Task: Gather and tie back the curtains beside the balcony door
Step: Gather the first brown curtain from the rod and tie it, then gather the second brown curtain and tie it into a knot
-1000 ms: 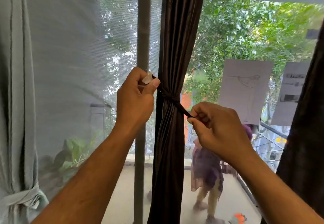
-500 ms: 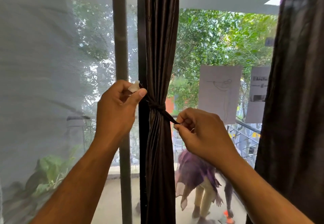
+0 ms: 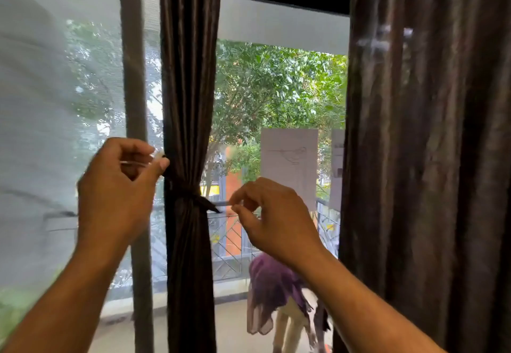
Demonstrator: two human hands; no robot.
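A dark brown curtain [image 3: 188, 98] hangs gathered in the middle of the window, cinched by a thin dark tie [image 3: 190, 196]. My left hand [image 3: 116, 195] pinches the tie's left end, which carries a small white tag, between thumb and forefinger beside the curtain. My right hand [image 3: 276, 217] hovers just right of the tie's free right end [image 3: 215, 208]. Its thumb and forefinger sit slightly apart with a small gap to the tie. A second dark brown curtain [image 3: 431, 145] hangs loose at the right.
A grey sheer curtain [image 3: 55, 131] covers the glass at the left, beside a dark window post [image 3: 135, 90]. Paper sheets [image 3: 289, 164] are stuck to the pane. Outside, a person in purple [image 3: 272, 280] bends over on the balcony by the railing.
My right hand has let go of the tie's right end and drawn slightly away. The left hand keeps its pinch. The view has tilted up and shifted right.
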